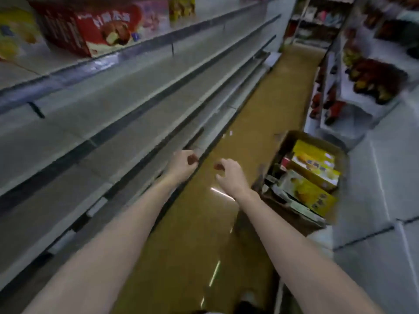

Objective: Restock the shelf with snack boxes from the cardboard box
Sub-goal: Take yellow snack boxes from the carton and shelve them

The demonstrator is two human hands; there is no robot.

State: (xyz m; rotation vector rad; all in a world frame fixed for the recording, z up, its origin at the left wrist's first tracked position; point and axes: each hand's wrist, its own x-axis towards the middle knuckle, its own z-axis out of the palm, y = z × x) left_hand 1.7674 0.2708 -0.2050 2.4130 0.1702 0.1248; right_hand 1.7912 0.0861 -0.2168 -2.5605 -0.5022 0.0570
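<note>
An open cardboard box (283, 143) stands on the floor at the right, with several yellow snack boxes (314, 158) lying in it. The long shelf unit (140, 105) runs along the left; its lower boards are bare. On its top board stands a red snack box (95, 30) beside a yellow one (15, 32). Both my arms stretch forward over the aisle. My left hand (182, 165) hovers at the edge of a low shelf, fingers loosely curled, holding nothing. My right hand (231, 175) hangs over the floor to the left of the cardboard box, also with nothing in it.
The brown floor (249, 109) forms a narrow aisle between the left shelf and a stocked white rack (353, 114) on the right. More shelving (317, 21) closes the aisle's far end. A pink packet (152, 14) and another yellow box (181, 6) sit further along the top board.
</note>
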